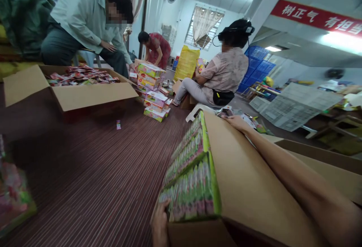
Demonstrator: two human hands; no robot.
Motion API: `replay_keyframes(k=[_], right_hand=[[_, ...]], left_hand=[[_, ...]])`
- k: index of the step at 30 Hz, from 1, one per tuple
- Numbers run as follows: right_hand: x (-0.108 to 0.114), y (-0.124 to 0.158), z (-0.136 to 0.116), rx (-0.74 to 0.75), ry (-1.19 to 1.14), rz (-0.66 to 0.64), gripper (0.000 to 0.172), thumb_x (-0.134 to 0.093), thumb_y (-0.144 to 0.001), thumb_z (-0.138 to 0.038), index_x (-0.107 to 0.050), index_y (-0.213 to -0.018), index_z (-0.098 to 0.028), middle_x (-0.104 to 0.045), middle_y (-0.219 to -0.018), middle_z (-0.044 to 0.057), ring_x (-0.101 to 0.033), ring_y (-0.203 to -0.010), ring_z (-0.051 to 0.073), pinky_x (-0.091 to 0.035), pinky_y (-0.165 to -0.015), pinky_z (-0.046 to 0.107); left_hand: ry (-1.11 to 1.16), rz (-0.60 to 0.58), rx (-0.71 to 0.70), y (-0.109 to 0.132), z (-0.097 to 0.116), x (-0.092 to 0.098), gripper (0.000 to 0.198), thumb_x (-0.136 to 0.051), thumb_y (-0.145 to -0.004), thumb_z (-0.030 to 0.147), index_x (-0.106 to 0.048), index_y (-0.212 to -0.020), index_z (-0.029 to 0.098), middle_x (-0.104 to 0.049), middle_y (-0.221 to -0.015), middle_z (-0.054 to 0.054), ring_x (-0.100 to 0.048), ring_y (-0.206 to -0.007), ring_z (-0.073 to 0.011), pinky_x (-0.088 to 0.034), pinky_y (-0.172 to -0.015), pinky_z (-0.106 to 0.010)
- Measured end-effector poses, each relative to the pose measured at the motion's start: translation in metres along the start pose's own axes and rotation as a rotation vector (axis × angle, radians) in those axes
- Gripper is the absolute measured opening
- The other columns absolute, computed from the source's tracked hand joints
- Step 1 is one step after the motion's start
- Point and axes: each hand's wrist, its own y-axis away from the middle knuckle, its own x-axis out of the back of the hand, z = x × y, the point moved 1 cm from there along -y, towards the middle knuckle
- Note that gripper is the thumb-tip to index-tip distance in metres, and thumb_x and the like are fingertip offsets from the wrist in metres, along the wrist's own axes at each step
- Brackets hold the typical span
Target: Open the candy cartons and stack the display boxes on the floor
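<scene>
A cardboard carton [243, 164] stands tilted in front of me, packed with green display boxes [207, 137] of small green and pink packets [192, 190]. My left hand [160, 222] grips the carton's near lower edge, its fingertips curled over beside the packets. Across the carton's top stretches my right arm, and my right hand [236, 122] holds the far upper edge, fingers bent over it. Part of each hand is hidden by the carton or cut off by the frame.
An open carton [96, 96] of loose packets stands left. Stacked display boxes [154, 105] rise beyond, near three co-workers. One small packet [118, 124] lies on the striped floor [98, 175]. A blurred bundle [14, 194] is at far left, a cardboard flap [325, 167] at right.
</scene>
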Motion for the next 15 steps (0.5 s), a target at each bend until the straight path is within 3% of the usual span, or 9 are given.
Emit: replay_keyframes(k=[2,4,6,7,9,11,13,15], right_hand=[[-0.001,-0.002,0.007,0.023,-0.028,0.004,0.057,-0.044,-0.086,-0.064,-0.072,-0.075,-0.015,-0.065,-0.064,0.006,-0.059,-0.069,0.019,-0.04,-0.061,0.026],[-0.004,-0.006,0.005,0.026,-0.027,0.018,0.057,-0.044,-0.086,-0.065,-0.071,-0.074,-0.016,-0.064,-0.064,0.005,-0.059,-0.068,0.018,-0.039,-0.062,0.026],[-0.007,-0.012,-0.001,0.016,0.0,0.029,0.056,-0.044,-0.087,-0.063,-0.07,-0.072,-0.016,-0.064,-0.066,0.005,-0.057,-0.067,0.017,-0.038,-0.063,0.026],[-0.008,-0.015,-0.004,0.011,0.02,0.035,0.055,-0.045,-0.088,-0.061,-0.07,-0.071,-0.015,-0.064,-0.067,0.006,-0.057,-0.066,0.017,-0.037,-0.062,0.026],[-0.009,-0.019,-0.01,0.008,0.053,0.054,0.053,-0.045,-0.09,-0.057,-0.069,-0.07,-0.014,-0.065,-0.07,0.007,-0.057,-0.067,0.017,-0.037,-0.063,0.027],[-0.007,-0.021,-0.013,0.021,0.063,0.084,0.049,-0.047,-0.091,-0.052,-0.07,-0.072,-0.013,-0.068,-0.076,0.009,-0.059,-0.072,0.018,-0.038,-0.066,0.027],[0.002,-0.023,-0.012,0.049,0.023,0.114,0.038,-0.053,-0.09,-0.043,-0.073,-0.081,-0.012,-0.071,-0.086,0.01,-0.061,-0.081,0.019,-0.041,-0.072,0.026],[0.018,-0.024,0.0,0.067,-0.076,0.182,0.025,-0.057,-0.086,-0.028,-0.073,-0.095,-0.012,-0.071,-0.098,0.01,-0.062,-0.09,0.019,-0.043,-0.08,0.025]], left_hand=[[-0.01,-0.035,-0.022,-0.002,-0.002,0.001,0.066,-0.037,-0.076,0.073,-0.064,-0.106,0.021,-0.065,-0.119,-0.013,-0.055,-0.121,-0.0319,-0.041,-0.108,-0.044],[-0.041,-0.06,0.045,-0.017,0.02,0.005,0.074,-0.041,-0.073,0.076,-0.056,-0.115,0.017,-0.061,-0.122,-0.017,-0.054,-0.122,-0.033,-0.04,-0.108,-0.046],[-0.037,-0.071,0.112,-0.045,0.075,0.003,0.084,-0.039,-0.076,0.076,-0.043,-0.13,0.012,-0.049,-0.137,-0.022,-0.046,-0.131,-0.0325,-0.034,-0.112,-0.046],[-0.023,-0.125,0.056,-0.061,0.112,-0.005,0.085,-0.039,-0.077,0.075,-0.036,-0.136,0.012,-0.04,-0.145,-0.021,-0.037,-0.139,-0.0302,-0.031,-0.115,-0.044],[-0.012,-0.327,-0.172,-0.095,0.196,-0.035,0.082,-0.039,-0.082,0.068,-0.025,-0.145,0.017,-0.025,-0.157,-0.015,-0.024,-0.145,-0.0242,-0.023,-0.119,-0.038],[-0.08,-0.464,-0.343,-0.122,0.271,-0.078,0.086,-0.04,-0.083,0.066,-0.019,-0.15,0.017,-0.019,-0.16,-0.013,-0.019,-0.147,-0.0235,-0.022,-0.119,-0.038],[-0.283,-0.593,-0.47,-0.137,0.322,-0.12,0.096,-0.051,-0.077,0.067,-0.019,-0.151,0.016,-0.02,-0.16,-0.013,-0.018,-0.147,-0.0252,-0.019,-0.12,-0.04],[-0.573,-0.638,-0.514,-0.14,0.346,-0.15,0.104,-0.058,-0.07,0.07,-0.025,-0.15,0.013,-0.018,-0.16,-0.015,-0.015,-0.148,-0.0281,-0.014,-0.121,-0.041]])
